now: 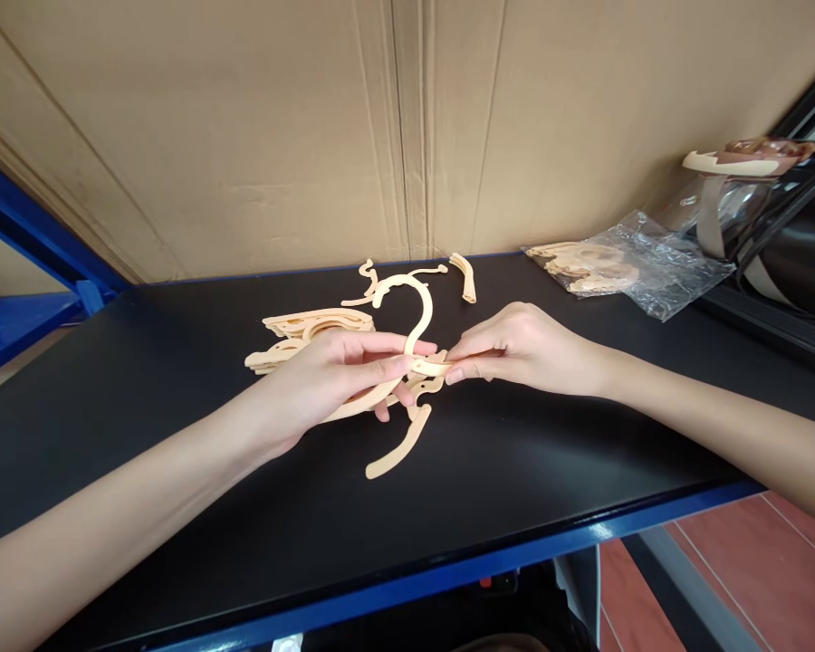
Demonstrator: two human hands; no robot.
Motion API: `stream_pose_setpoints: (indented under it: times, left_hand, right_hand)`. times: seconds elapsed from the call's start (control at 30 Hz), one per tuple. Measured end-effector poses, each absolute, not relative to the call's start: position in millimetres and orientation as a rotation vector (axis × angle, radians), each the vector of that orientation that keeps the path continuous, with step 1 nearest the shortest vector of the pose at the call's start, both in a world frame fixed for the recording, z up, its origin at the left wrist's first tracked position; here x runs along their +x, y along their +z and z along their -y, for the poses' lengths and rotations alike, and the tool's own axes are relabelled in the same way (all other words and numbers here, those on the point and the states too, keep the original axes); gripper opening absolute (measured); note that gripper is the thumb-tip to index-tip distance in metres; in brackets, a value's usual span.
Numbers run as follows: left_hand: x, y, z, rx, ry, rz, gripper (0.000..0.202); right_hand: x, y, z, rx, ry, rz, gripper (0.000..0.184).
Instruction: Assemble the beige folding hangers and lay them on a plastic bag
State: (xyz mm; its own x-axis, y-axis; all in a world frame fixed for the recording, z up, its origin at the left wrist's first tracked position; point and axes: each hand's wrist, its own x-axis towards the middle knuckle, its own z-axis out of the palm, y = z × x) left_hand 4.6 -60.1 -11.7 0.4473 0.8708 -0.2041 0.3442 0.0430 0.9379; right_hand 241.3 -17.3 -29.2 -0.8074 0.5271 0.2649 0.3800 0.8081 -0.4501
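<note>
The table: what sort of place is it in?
Possibly a workroom or storeroom, though I can't be sure: the black tabletop has a blue frame, brown cardboard stands behind, and a clear bag lies on top.

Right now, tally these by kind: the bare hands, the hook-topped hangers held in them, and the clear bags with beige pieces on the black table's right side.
Bare hands (left hand, right hand): 2
Held hook-topped hanger: 1
Clear bag with beige pieces: 1
Total: 4
The loose beige pieces overlap too much to count.
</note>
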Motion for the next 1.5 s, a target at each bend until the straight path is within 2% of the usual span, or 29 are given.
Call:
stream_pose_setpoints:
  times: [0.17,0.33,0.43,0.5,0.57,0.63,0.73,0.87,1.07,1.23,1.3,1.4,1.43,1.5]
  left_hand:
    - [12.4,-18.8,69.9,2.001,0.591,-1.268,0.033]
    - [17.7,-21.5,78.1,2.564,0.451,-1.511,0.023]
    - [17.4,-23.3,78.0,2.7,0.416,-1.63,0.026]
    - [17.6,-26.1,78.2,2.749,0.438,-1.666,0.027]
    - [18.8,-30.0,79.8,2.845,0.507,-1.671,0.026]
    - [20.9,-33.9,82.4,3.012,0.591,-1.603,0.023]
    - [23.2,-37.2,84.5,3.24,0.602,-1.404,0.021]
    - [22.2,-36.5,79.1,3.386,0.515,-1.265,0.02]
    - [21.4,-40.1,74.5,3.113,0.512,-1.281,0.019]
    - [22.8,-40.3,80.7,2.833,0.447,-1.437,0.043]
    - [23.4,-38.9,84.3,2.809,0.417,-1.468,0.037]
    - [24.1,-38.1,90.2,2.815,0.362,-1.492,0.019]
    - [24.1,-38.5,92.2,2.855,0.338,-1.486,0.015]
    - [23.6,-40.0,95.4,2.99,0.276,-1.455,0.017]
  right_hand:
    - [241.2,-27.0,18.1,-0.773,0.56,2.6,0.037]
    - [241.0,-26.3,18.6,-0.828,0.549,2.632,0.039]
    - [239.3,-27.3,18.8,-0.852,0.15,2.502,0.043]
    - [236.6,-27.6,21.6,-0.907,-0.148,2.284,0.059]
    - [232.4,-27.8,28.4,-0.994,-0.177,2.139,0.074]
    - [227.2,-28.0,38.1,-1.055,0.073,2.179,0.065]
    - [223.1,-27.5,48.2,-1.093,0.475,2.335,0.033]
    - [237.2,-23.3,32.2,-1.17,0.494,2.423,0.009]
    - [270.2,-10.8,-3.1,-1.116,0.658,2.886,0.018]
    - [276.4,-7.7,-0.7,-1.271,0.331,2.918,0.028]
    - [275.9,-11.1,-0.7,-1.331,0.044,2.88,0.03]
    - [272.7,-12.8,-0.1,-1.335,-0.285,2.79,0.023]
    - [271.5,-11.3,1.3,-1.292,-0.254,2.79,0.021]
    - [270.3,-5.6,6.0,-1.156,0.029,2.86,0.024]
